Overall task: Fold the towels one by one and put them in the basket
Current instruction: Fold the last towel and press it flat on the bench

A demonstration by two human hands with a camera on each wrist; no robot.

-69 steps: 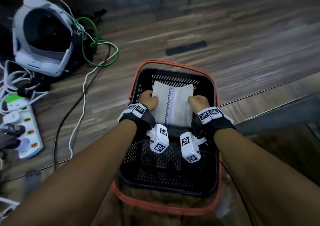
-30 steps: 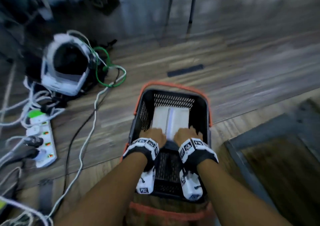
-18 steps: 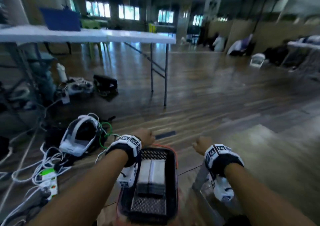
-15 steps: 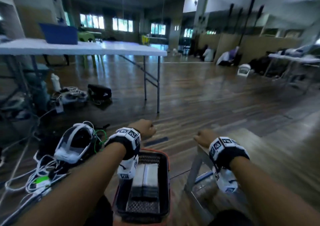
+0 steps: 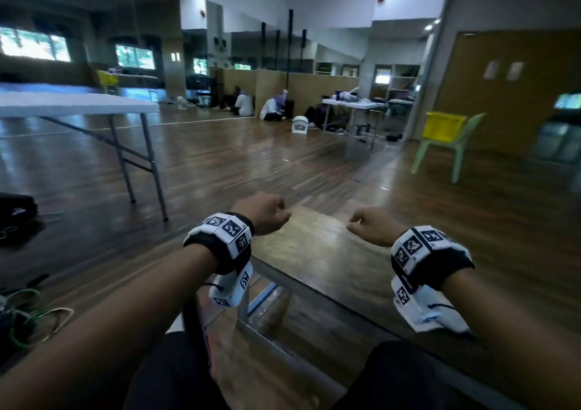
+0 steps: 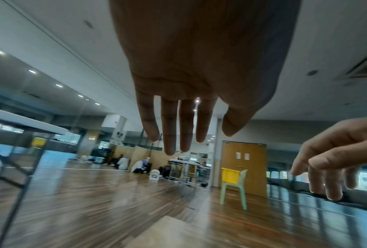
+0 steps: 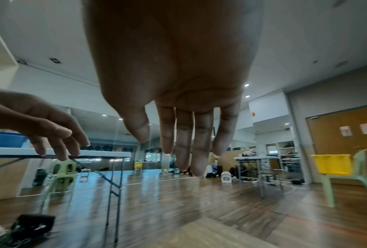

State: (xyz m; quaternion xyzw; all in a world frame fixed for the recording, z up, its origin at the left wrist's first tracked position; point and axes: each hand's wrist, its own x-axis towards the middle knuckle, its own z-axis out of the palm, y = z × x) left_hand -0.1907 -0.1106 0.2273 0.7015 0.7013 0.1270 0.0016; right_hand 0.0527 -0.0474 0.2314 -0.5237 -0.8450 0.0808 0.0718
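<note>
No towel shows in any view. Of the basket I see only a dark curved rim with a red edge [image 5: 196, 324] under my left forearm. My left hand [image 5: 270, 216] hovers in the air above the near corner of a low wooden tabletop [image 5: 314, 252], fingers loosely hanging and empty. My right hand [image 5: 361, 224] hovers level with it a little to the right, also empty. The left wrist view shows the left hand's fingers [image 6: 169, 134] hanging straight with nothing in them. In the right wrist view the right hand's fingers [image 7: 184, 147] hang the same way.
A white folding table [image 5: 78, 104] stands to the left, with cables [image 5: 31, 315] on the floor beside me. A green chair carrying a yellow crate [image 5: 443, 126] stands at the right. People sit on the floor far back [image 5: 273, 110]. Wooden floor lies between.
Both hands have let go of the folded towel in the basket and risen up and apart. The head view has swung up and to the right, so the basket has dropped almost out of sight.
</note>
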